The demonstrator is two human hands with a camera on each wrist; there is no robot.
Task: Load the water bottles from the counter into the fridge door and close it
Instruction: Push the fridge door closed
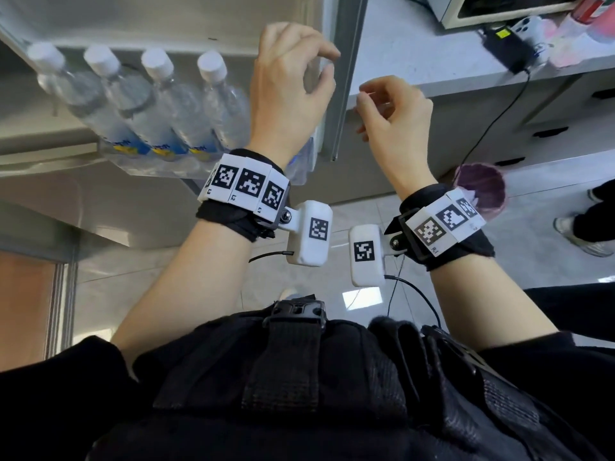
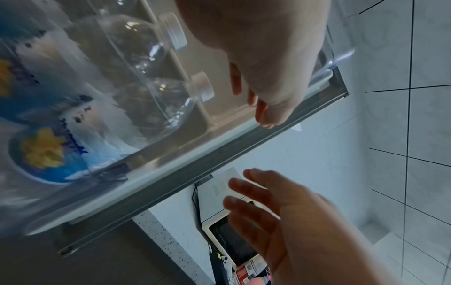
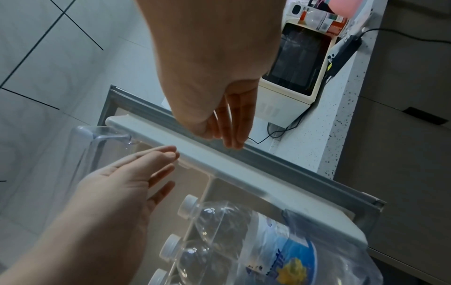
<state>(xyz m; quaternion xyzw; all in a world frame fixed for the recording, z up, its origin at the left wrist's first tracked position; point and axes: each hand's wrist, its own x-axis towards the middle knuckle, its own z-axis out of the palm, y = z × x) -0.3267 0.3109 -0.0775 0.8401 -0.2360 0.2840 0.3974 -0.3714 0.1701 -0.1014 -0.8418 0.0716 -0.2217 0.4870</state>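
Observation:
Several clear water bottles (image 1: 159,104) with white caps and blue labels stand side by side in the transparent shelf (image 1: 139,164) of the open fridge door (image 1: 346,94). My left hand (image 1: 329,66) hovers at the door's right end with relaxed fingers, holding nothing. In the right wrist view the left hand (image 3: 163,164) lies close to the door's inner white rim (image 3: 219,162); contact is unclear. Just right of the door edge my right hand (image 1: 362,108) is empty too, and the right wrist view shows the right hand (image 3: 229,135) with straight fingers over the edge. The bottles (image 2: 151,108) lie left of my left hand (image 2: 261,100).
The grey counter (image 1: 432,61) beside the door carries a white microwave (image 1: 499,8), a black power brick (image 1: 506,48) with a cable, and small boxes. Drawers (image 1: 565,121) sit below it. Another person's shoes (image 1: 585,234) stand on the tiled floor at right.

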